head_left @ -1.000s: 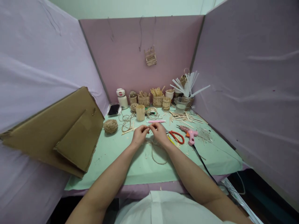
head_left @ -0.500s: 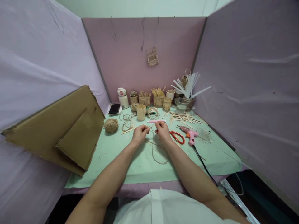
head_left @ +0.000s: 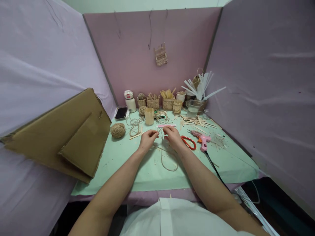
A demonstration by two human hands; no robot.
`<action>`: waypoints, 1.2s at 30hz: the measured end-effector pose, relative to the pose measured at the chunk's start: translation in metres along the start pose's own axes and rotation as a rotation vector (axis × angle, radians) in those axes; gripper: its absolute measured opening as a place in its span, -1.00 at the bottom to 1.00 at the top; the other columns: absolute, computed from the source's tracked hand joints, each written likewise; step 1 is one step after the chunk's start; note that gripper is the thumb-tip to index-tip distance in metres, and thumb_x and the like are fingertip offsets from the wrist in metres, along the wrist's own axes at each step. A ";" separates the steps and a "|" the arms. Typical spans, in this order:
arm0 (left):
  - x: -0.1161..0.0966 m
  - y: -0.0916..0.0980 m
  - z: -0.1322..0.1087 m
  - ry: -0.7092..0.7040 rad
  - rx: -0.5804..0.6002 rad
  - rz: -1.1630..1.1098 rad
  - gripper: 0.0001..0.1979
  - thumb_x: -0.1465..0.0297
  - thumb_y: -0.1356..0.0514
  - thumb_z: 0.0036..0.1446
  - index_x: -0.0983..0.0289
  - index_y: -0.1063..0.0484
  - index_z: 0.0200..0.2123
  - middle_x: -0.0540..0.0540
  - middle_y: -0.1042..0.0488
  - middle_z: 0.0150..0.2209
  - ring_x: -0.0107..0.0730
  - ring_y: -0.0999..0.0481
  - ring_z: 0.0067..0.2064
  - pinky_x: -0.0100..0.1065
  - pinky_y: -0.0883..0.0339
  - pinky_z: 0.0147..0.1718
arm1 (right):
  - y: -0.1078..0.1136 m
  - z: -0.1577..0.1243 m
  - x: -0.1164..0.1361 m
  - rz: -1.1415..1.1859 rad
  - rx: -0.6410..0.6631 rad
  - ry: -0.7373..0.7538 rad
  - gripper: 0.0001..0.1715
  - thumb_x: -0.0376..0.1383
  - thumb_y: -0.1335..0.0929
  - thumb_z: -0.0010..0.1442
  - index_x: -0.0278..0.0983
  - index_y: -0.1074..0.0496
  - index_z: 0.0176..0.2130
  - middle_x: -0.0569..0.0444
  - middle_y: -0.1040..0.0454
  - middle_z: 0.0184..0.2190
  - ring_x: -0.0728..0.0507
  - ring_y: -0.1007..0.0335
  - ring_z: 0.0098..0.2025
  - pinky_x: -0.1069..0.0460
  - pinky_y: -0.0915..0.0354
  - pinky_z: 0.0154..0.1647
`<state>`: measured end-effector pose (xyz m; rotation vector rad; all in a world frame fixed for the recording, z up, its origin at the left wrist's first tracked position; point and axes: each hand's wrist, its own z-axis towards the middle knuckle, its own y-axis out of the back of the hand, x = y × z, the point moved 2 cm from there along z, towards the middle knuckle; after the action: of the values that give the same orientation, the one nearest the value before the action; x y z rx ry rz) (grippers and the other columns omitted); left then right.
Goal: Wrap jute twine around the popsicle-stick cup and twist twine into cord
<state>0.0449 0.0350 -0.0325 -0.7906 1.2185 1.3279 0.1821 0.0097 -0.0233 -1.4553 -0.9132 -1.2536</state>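
Observation:
Over the middle of the green-covered table, my left hand (head_left: 148, 140) pinches a thin length of twine (head_left: 162, 154) between thumb and fingertips. Facing it from the right, my right hand (head_left: 172, 136) is closed on the same twine. Between the two hands the twine makes a small crossing or loop, too fine to make out fully. Its slack part hangs down and curves across the cloth below. Just right of my right hand lie red-handled scissors (head_left: 188, 143), their blades partly hidden. A pink pen-like stick (head_left: 166, 126) lies just beyond my fingers.
A pink glue gun (head_left: 204, 141) with a black cord lies at the right. A ball of twine (head_left: 117, 130) sits at the left, beside leaning cardboard (head_left: 81, 141). A wooden cup (head_left: 149, 116), baskets of sticks (head_left: 168, 103) and loose wood strips (head_left: 197, 121) stand or lie farther back.
The view has tilted slightly downward. My fingers have shifted a little, and the twine between them has gone from a drawn-out crossing to a looser small loop.

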 end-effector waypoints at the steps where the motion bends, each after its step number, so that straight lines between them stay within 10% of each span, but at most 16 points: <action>1: -0.002 0.000 0.000 -0.004 -0.002 -0.007 -0.82 0.30 -0.22 -0.08 0.30 -0.49 -0.47 0.05 -0.48 -0.53 -0.40 -0.41 -0.44 -0.37 -0.25 -0.38 | 0.000 0.000 0.000 0.013 0.008 -0.004 -0.76 -0.13 -0.34 -0.07 -0.25 -0.33 -0.48 0.13 -0.32 -0.51 0.00 -0.21 -0.47 0.13 -0.13 -0.53; 19: -0.007 -0.001 -0.002 -0.080 0.053 -0.045 -0.86 0.35 -0.21 -0.05 0.31 -0.48 -0.46 0.06 -0.50 -0.46 -0.39 -0.43 -0.37 -0.36 -0.28 -0.29 | -0.004 -0.003 -0.002 0.013 0.222 0.043 -0.75 -0.13 -0.38 -0.07 -0.24 -0.32 -0.44 0.21 -0.33 -0.51 0.01 -0.26 -0.43 0.12 -0.19 -0.46; 36: -0.017 -0.007 -0.011 -0.097 0.183 0.015 -0.85 0.33 -0.17 -0.02 0.31 -0.46 -0.47 0.04 -0.48 -0.47 -0.41 -0.40 -0.39 -0.39 -0.25 -0.35 | 0.003 0.004 -0.006 0.069 -0.092 0.075 -0.81 -0.18 -0.29 0.07 -0.24 -0.21 -0.42 0.17 -0.37 -0.54 0.05 -0.24 -0.59 0.13 -0.23 -0.61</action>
<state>0.0525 0.0192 -0.0209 -0.5822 1.2501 1.2325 0.1847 0.0132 -0.0297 -1.4885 -0.7578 -1.3040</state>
